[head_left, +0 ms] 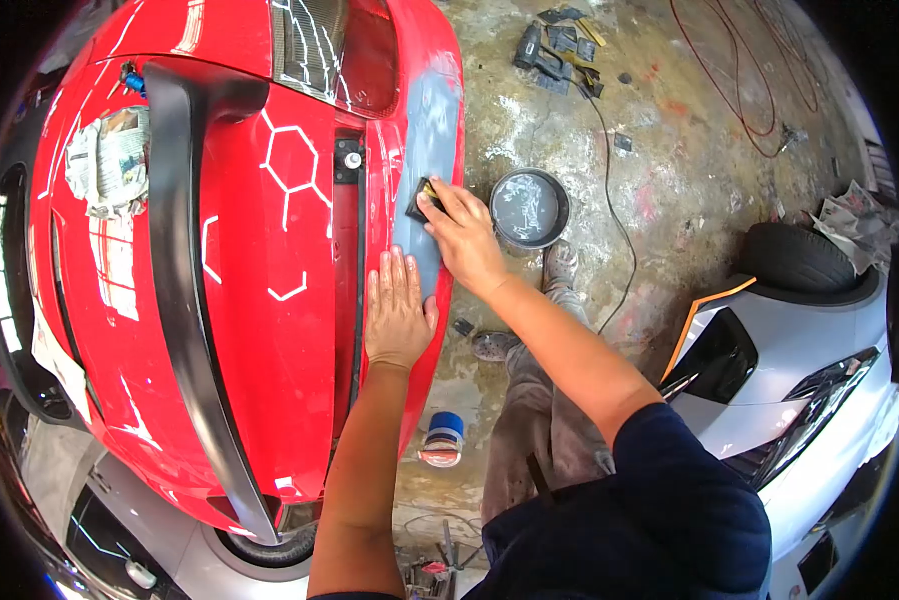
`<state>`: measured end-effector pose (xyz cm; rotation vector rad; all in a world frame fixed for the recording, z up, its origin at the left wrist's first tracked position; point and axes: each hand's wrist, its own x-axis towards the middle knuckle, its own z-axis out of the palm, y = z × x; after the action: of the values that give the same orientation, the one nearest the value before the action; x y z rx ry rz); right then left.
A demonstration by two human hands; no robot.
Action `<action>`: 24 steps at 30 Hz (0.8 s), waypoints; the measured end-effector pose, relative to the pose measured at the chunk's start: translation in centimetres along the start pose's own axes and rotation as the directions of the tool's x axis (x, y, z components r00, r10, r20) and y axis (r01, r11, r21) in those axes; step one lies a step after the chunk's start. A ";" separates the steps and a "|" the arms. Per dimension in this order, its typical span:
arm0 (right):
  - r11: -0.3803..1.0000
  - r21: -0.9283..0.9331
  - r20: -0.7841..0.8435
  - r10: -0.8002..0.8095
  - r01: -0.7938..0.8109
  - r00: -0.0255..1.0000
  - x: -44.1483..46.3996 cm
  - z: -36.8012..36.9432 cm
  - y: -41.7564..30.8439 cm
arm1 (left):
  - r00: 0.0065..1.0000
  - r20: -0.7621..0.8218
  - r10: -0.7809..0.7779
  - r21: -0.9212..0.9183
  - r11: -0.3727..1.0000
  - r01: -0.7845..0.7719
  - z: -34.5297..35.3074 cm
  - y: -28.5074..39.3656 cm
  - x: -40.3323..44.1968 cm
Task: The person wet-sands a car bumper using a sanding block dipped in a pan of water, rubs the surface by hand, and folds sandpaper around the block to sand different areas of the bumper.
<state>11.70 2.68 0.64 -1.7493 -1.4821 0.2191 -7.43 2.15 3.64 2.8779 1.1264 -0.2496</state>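
A red car's rear bumper (pixel 421 385) runs up the middle of the view, with a patch of grey primer (pixel 432 125) along its edge. My right hand (pixel 466 237) grips a small dark piece of sandpaper (pixel 416 205) against the grey patch; something yellowish shows under the fingers. Just below it, my left hand (pixel 401 312) lies flat on the bumper's top, fingers stretched out and holding nothing. A black spoiler (pixel 184 250) curves across the red trunk lid (pixel 279 240) to the left.
On the stained floor stand a round basin of water (pixel 529 208) and a blue-and-white can (pixel 442 440). A corded power tool (pixel 544 58) lies farther off among dark scraps. Red hose (pixel 739 90) loops at upper right. A silver bumper (pixel 769 350) stands at right.
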 end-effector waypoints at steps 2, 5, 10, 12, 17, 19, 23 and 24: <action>1.000 0.005 0.001 -0.009 0.009 1.000 1.6 0.0 1.1 | 1.000 0.000 0.000 0.007 1.000 0.000 0.0 0.0 0.2; 0.997 0.047 -0.066 0.065 -0.062 0.996 7.9 0.6 2.6 | 1.000 0.003 -0.002 0.005 1.000 0.002 0.1 0.2 -0.2; 0.998 0.039 0.014 0.055 -0.055 0.998 -0.7 1.1 -1.3 | 1.000 -0.014 0.007 -0.012 1.000 -0.007 0.1 0.0 0.0; 0.999 0.047 0.064 0.019 -0.022 0.998 -0.8 0.3 -1.1 | 1.000 -0.029 0.008 -0.011 1.000 -0.008 0.2 0.0 0.1; 0.999 0.036 -0.068 0.021 -0.018 0.997 7.6 1.2 2.6 | 1.000 0.003 0.006 0.001 1.000 -0.006 -0.2 0.1 -0.4; 0.999 0.003 -0.079 0.040 -0.040 0.996 6.5 1.3 2.0 | 1.000 -0.023 0.013 -0.007 1.000 -0.013 -0.3 0.0 0.1; 1.000 -0.008 0.083 -0.008 0.009 0.997 -1.5 0.2 -0.5 | 1.000 -0.027 0.005 -0.020 1.000 -0.005 0.0 0.0 0.1; 0.999 -0.029 0.062 -0.030 0.031 0.998 -0.7 0.3 0.1 | 0.999 -0.031 0.004 -0.019 1.000 -0.004 0.0 0.0 0.0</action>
<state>11.39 2.23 0.14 -1.7562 -1.5621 0.2377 -7.44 2.19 3.59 2.8769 1.1216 -0.1929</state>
